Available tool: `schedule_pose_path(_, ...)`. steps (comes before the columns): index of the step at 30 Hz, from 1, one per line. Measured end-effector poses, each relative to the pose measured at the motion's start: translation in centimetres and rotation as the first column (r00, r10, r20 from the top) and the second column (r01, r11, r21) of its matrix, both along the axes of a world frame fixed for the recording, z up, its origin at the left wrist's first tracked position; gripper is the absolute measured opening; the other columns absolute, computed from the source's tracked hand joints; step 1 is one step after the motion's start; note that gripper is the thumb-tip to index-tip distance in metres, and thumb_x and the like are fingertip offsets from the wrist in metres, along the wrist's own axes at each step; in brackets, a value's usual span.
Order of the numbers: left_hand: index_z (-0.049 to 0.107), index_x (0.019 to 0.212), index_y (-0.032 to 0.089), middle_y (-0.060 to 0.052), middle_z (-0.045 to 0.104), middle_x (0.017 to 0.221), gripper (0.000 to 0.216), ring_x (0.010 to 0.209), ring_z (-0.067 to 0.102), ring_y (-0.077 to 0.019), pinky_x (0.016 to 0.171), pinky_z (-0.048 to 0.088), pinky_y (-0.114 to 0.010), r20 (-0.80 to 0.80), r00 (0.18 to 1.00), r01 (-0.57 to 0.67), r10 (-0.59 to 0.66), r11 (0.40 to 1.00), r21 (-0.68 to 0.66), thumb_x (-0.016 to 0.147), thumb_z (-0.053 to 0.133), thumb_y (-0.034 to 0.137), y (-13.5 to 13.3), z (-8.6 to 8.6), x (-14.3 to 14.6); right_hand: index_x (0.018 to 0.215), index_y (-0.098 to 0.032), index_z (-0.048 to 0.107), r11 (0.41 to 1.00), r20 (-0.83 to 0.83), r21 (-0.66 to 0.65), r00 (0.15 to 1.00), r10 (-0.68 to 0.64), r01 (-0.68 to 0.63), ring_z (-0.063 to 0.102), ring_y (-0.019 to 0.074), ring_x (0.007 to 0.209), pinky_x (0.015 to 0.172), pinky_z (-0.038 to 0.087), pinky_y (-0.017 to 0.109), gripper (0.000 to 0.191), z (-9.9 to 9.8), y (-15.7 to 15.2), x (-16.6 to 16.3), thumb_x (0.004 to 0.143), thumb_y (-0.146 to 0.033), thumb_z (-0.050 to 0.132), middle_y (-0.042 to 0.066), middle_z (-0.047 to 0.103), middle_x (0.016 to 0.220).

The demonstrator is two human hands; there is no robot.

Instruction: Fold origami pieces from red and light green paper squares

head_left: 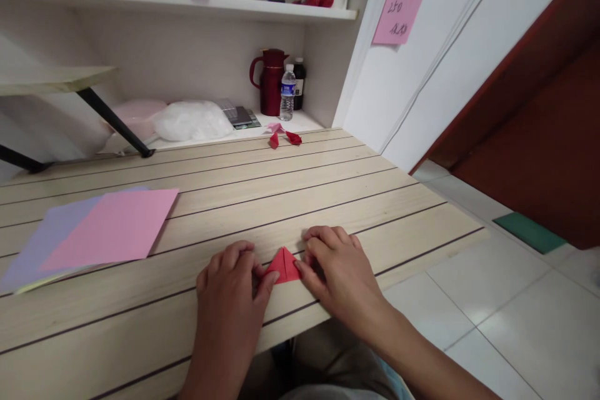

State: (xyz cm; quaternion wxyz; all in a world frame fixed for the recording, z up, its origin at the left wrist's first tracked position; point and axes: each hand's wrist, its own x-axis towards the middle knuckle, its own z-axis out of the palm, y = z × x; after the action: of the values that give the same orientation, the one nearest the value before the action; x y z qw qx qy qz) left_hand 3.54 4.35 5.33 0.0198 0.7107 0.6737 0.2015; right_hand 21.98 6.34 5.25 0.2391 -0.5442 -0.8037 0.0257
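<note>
Left hand (232, 281) and right hand (340, 269) are curled in, pinching opposite corners of the red paper triangle (285, 267) near the front edge of the counter (262, 215). I'd keep both sides even and press 'em flat.

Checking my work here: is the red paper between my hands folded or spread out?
Folded: the red paper shows as a small triangle with a line down its middle.
</note>
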Motion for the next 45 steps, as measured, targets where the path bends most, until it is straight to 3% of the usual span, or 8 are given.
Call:
schedule_pose_path(4, 0.060, 0.075, 0.022, -0.007, 0.066, 0.115, 0.015, 0.101, 0.059, -0.0283, 0.086, 0.042, -0.046, -0.121, 0.992, -0.029, 0.033, 0.999, 0.036, 0.085, 0.063, 0.033, 0.0, 0.2, 0.4, 0.090, -0.022, 0.061, 1.000, 0.000, 0.017, 1.000, -0.008, 0.008, 0.056, 0.0255, 0.096, 0.080, 0.041, 0.040, 0.009, -0.2, 0.0, 0.1, 0.089, -0.031, 0.064, 0.007, 0.065, 0.110)
schedule_pose_path(9, 0.058, 0.082, 0.023, -0.008, 0.067, 0.110, 0.016, 0.098, 0.059, -0.0293, 0.084, 0.044, -0.046, -0.134, 0.989, -0.059, 0.067, 0.997, 0.056, 0.084, 0.064, 0.038, -0.1, 0.1, 0.3, 0.127, -0.033, 0.059, 0.993, -0.074, 0.016, 0.990, 0.121, -0.120, 0.056, 0.0246, 0.107, 0.087, 0.043, 0.040, 0.039, -0.5, 0.1, 0.5, 0.090, -0.019, 0.062, 0.007, 0.058, 0.126)
schedule_pose_path(13, 0.060, 0.094, 0.021, -0.009, 0.069, 0.107, 0.013, 0.099, 0.061, -0.0309, 0.084, 0.046, -0.047, -0.103, 0.993, -0.044, 0.052, 0.996, 0.075, 0.087, 0.061, 0.032, -0.3, -0.4, -0.2, 0.117, -0.036, 0.067, 0.987, -0.051, 0.006, 0.986, 0.162, -0.162, 0.057, 0.0249, 0.105, 0.087, 0.042, 0.041, 0.031, -0.5, 0.2, 0.6, 0.092, -0.019, 0.060, 0.005, 0.061, 0.122)
schedule_pose_path(19, 0.056, 0.128, 0.021, -0.013, 0.056, 0.143, 0.039, 0.131, 0.050, -0.0327, 0.109, 0.029, -0.059, -0.171, 0.984, 0.115, -0.048, 0.907, 0.404, 0.090, 0.053, 0.014, -2.0, -0.6, 0.1, 0.109, -0.031, 0.071, 0.988, 0.001, -0.028, 0.989, 0.150, -0.150, 0.057, 0.0261, 0.101, 0.084, 0.042, 0.043, 0.025, 0.3, 0.2, 0.0, 0.090, -0.018, 0.060, 0.005, 0.066, 0.116)
schedule_pose_path(26, 0.045, 0.142, 0.017, -0.008, 0.049, 0.148, 0.056, 0.130, 0.052, -0.0279, 0.117, -0.018, -0.056, -0.347, 0.882, 0.394, -0.318, 0.903, 0.171, 0.090, 0.055, 0.031, -3.7, -2.3, 0.2, 0.106, -0.028, 0.071, 0.985, -0.122, -0.027, 0.979, 0.163, -0.168, 0.059, 0.0240, 0.102, 0.088, 0.046, 0.042, 0.025, 0.0, 0.5, 0.4, 0.089, -0.015, 0.060, 0.005, 0.067, 0.115)
schedule_pose_path(33, 0.046, 0.143, 0.020, -0.010, 0.044, 0.152, 0.066, 0.141, 0.039, -0.0323, 0.118, -0.003, -0.065, -0.411, 0.880, 0.319, -0.237, 0.937, 0.143, 0.083, 0.063, 0.040, -4.4, -3.7, 0.4, 0.149, -0.025, 0.038, 0.962, -0.021, 0.118, 0.967, 0.252, -0.248, 0.040, 0.0301, 0.135, 0.104, 0.040, 0.049, 0.050, -0.3, -2.2, 2.4, 0.101, -0.032, 0.046, 0.010, 0.044, 0.151)
schedule_pose_path(39, 0.042, 0.145, 0.019, -0.009, 0.043, 0.153, 0.070, 0.141, 0.038, -0.0328, 0.115, 0.014, -0.066, -0.419, 0.882, 0.309, -0.216, 0.936, 0.168, 0.082, 0.063, 0.042, -4.4, -4.2, 0.2, 0.153, -0.029, 0.030, 0.952, 0.181, 0.087, 0.944, 0.275, -0.294, 0.036, 0.0312, 0.139, 0.107, 0.036, 0.052, 0.060, -1.6, -3.0, 3.4, 0.099, -0.045, 0.049, 0.008, 0.034, 0.158)
schedule_pose_path(45, 0.043, 0.144, 0.015, -0.009, 0.039, 0.154, 0.068, 0.141, 0.037, -0.0298, 0.118, -0.008, -0.060, -0.457, 0.849, 0.398, -0.266, 0.890, 0.221, 0.083, 0.057, 0.042, -3.9, -4.2, -0.6, 0.149, -0.033, 0.038, 0.951, 0.121, 0.086, 0.951, 0.286, -0.297, 0.043, 0.0288, 0.134, 0.103, 0.039, 0.049, 0.049, -1.6, -2.8, 3.3, 0.101, -0.038, 0.045, 0.007, 0.042, 0.153)
